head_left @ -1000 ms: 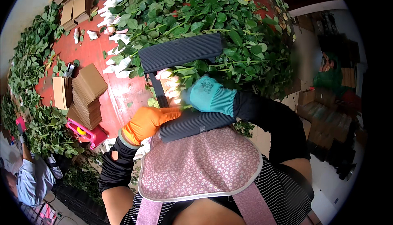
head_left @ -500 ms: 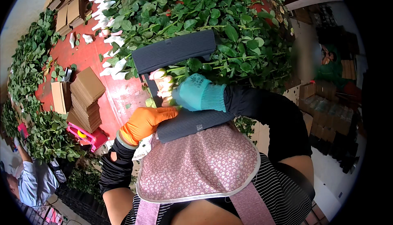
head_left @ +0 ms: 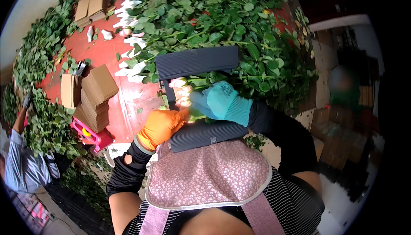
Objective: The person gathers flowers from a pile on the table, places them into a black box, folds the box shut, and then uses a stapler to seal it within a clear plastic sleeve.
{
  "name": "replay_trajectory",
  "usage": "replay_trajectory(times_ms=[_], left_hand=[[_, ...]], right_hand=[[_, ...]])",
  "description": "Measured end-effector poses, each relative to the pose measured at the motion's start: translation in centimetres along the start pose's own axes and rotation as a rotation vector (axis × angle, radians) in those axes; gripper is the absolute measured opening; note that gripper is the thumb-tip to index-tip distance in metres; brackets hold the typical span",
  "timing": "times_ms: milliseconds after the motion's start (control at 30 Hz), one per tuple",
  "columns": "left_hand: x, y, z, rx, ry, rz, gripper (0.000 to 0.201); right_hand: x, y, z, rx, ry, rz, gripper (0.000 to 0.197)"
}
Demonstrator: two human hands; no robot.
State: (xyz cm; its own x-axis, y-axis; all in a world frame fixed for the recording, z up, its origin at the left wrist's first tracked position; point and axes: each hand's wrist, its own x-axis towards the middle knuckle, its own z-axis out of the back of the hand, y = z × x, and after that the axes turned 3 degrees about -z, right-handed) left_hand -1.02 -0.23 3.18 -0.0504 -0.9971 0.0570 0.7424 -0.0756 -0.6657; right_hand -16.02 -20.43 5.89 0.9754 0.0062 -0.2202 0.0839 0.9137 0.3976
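Pale pink roses [head_left: 183, 92] lie in a row in a black ribbed holder [head_left: 197, 59], heads to the left and stems to the right. My right hand [head_left: 223, 101], in a teal glove, is closed over the stems just behind the heads; its fingertips are blurred. From the left, my left hand [head_left: 165, 124], in an orange glove, reaches the nearest heads with its fingers bent together. What those fingers pinch is hidden. The holder's near ribbed flap [head_left: 209, 135] rests against my flowered apron [head_left: 209, 175].
Leafy rose stems [head_left: 205, 17] heap up beyond the holder, their heads in white sleeves [head_left: 136, 70] along the left. Folded cardboard pieces [head_left: 96, 96] stand on the red table [head_left: 132, 100] by a pink holder [head_left: 92, 134]. Another person [head_left: 28, 162] works at far left.
The view has shifted, so the table and holder sit farther right and lower. My left fingers, stretched out before, are now bent at the nearest rose heads. My right hand stays over the stems.
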Motion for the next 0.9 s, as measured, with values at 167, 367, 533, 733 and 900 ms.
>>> replay_trajectory(times_ms=[167, 367, 533, 733, 900], left_hand=[[0.4, -0.4, 1.2, 0.127, -0.007, -0.052, 0.038], [-0.3, -0.6, 0.4, 0.176, -0.195, -0.076, 0.041], [-0.9, -0.2, -0.7, 0.118, -0.21, 0.01, 0.032], [-1.0, 0.2, -1.3, 0.094, -0.181, 0.032, 0.027], [-1.0, 0.3, -1.2, 0.053, -0.174, 0.038, 0.027]], right_hand=[[0.4, 0.0, -0.7, -0.055, 0.037, 0.053, 0.024], [0.5, -0.6, -0.8, 0.02, -0.008, 0.092, 0.024], [1.1, 0.0, 1.0, -0.017, -0.272, 0.062, 0.019], [2.9, -1.1, -1.4, -0.271, -0.07, 0.019, 0.014], [3.9, -1.0, -2.0, -0.279, -0.004, -0.06, 0.012]])
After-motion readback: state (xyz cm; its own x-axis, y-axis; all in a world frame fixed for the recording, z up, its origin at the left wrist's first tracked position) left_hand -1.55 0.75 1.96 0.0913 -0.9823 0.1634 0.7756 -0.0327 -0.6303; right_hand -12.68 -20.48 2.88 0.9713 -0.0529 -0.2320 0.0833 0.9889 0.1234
